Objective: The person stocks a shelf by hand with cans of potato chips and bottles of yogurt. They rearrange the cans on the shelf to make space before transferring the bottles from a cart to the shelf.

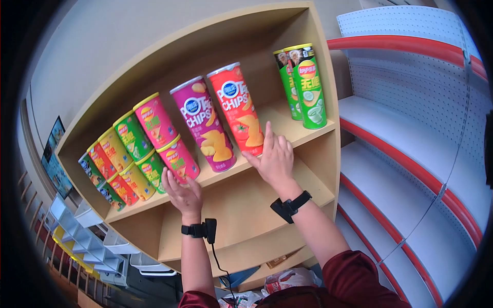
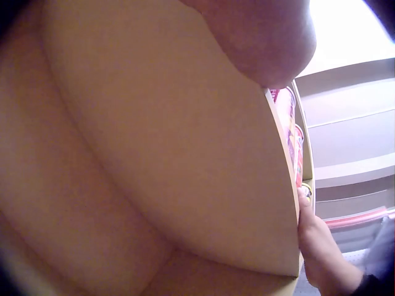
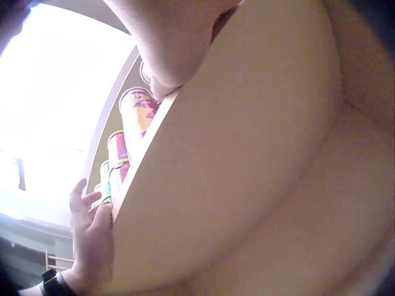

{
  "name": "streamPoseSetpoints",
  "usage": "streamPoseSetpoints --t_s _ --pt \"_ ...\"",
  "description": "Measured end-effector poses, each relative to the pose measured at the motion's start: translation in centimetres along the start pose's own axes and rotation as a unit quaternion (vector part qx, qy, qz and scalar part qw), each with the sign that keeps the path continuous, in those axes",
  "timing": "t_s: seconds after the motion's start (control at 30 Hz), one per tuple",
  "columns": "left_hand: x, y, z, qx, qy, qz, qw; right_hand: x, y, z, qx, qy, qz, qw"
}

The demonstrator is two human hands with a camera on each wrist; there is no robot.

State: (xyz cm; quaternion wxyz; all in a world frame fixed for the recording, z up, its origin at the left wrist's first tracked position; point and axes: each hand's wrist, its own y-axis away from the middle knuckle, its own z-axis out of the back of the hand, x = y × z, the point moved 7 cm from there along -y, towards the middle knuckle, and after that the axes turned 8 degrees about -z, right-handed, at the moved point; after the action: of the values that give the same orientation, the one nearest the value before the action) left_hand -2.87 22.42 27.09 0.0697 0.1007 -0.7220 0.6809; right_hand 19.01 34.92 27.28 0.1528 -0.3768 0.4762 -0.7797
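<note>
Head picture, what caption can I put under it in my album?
Right hand beside the tall red chips can, left hand by the stacked pink cans, at a wooden shelf.

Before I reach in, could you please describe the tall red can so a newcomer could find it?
In the wooden shelf unit, find the right hand at the upper shelf. The tall red can stands there, beside the purple can; both read CHIPS, but only this tall one is red.

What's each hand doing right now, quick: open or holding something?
Left hand: open beside the lower pink can, holding nothing.
Right hand: open at the base of the tall red can, not visibly gripping it.
</note>
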Motion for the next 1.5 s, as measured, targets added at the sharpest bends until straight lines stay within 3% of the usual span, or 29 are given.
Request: streamPoseSetpoints --t_s 0.13,0.47,0.63,0.67,0.7,0.77,0.83,0.93,1.03,1.1,1.17,1.2,1.27,1.37,1.4,1.47,1.5 --pt "-0.2 0.0 -0.1 -0.013 0.003 -0.016 1.000 0.0 0.1 0.1 -0.039 -0.017 0.016 0.999" --pt "-0.1 0.2 -0.1 -0.019 0.032 -0.008 0.999 -0.1 0.1 -0.1 -0.042 -0.002 0.019 0.999" --pt "-0.2 -0.1 0.8 -0.035 0.093 0.059 0.993 0.3 0.0 0.7 -0.068 0.010 0.056 0.996" --pt "-1.0 -0.5 1.2 -0.024 0.065 0.044 0.997 0.1 -0.1 0.2 -0.005 0.005 0.025 1.000" --pt "-1.8 -0.9 1.7 -0.013 0.037 0.029 0.999 0.2 0.0 0.1 -0.003 0.003 0.031 0.999" --pt "-3.2 -1.6 2.0 -0.007 0.071 0.030 0.997 0.2 -0.1 0.6 -0.046 -0.028 0.028 0.998" --pt "-4.9 -2.5 1.2 0.046 0.162 0.031 0.985 0.1 -0.2 0.7 -0.006 -0.090 0.000 0.996" --pt "-6.7 -4.7 0.1 0.089 0.205 0.045 0.974 0.5 -0.4 2.5 -0.088 -0.126 0.019 0.988" --pt "-6.9 -5.2 -1.7 0.098 0.193 0.072 0.974 0.6 -1.9 2.3 -0.043 -0.215 0.009 0.976" --pt "-7.0 -5.3 -2.5 0.102 0.184 0.095 0.973 1.2 -2.5 1.9 -0.014 -0.198 0.007 0.980" --pt "-6.7 -5.3 -3.3 0.110 0.198 0.147 0.963 1.1 -2.9 0.1 0.077 -0.214 -0.041 0.973" --pt "-6.7 -5.3 -3.6 0.118 0.199 0.156 0.960 1.2 -3.1 0.2 0.080 -0.213 -0.040 0.973" --pt "-6.6 -5.3 -3.8 0.118 0.205 0.176 0.955 0.9 -2.9 -0.3 0.194 -0.189 -0.134 0.953" --pt "-6.3 -5.3 -4.3 0.107 0.207 0.197 0.952 1.2 -2.9 0.1 0.216 -0.167 -0.122 0.954" --pt "-6.0 -5.1 -4.8 0.113 0.250 0.234 0.933 0.5 -2.9 -1.0 0.218 -0.167 -0.121 0.954" --pt "-5.3 -5.0 -5.6 0.121 0.311 0.292 0.896 -1.3 -4.5 -2.2 0.108 -0.360 -0.120 0.919" --pt "-5.0 -5.0 -6.1 0.118 0.310 0.295 0.896 -2.2 -5.2 -3.3 0.147 -0.452 -0.182 0.861"
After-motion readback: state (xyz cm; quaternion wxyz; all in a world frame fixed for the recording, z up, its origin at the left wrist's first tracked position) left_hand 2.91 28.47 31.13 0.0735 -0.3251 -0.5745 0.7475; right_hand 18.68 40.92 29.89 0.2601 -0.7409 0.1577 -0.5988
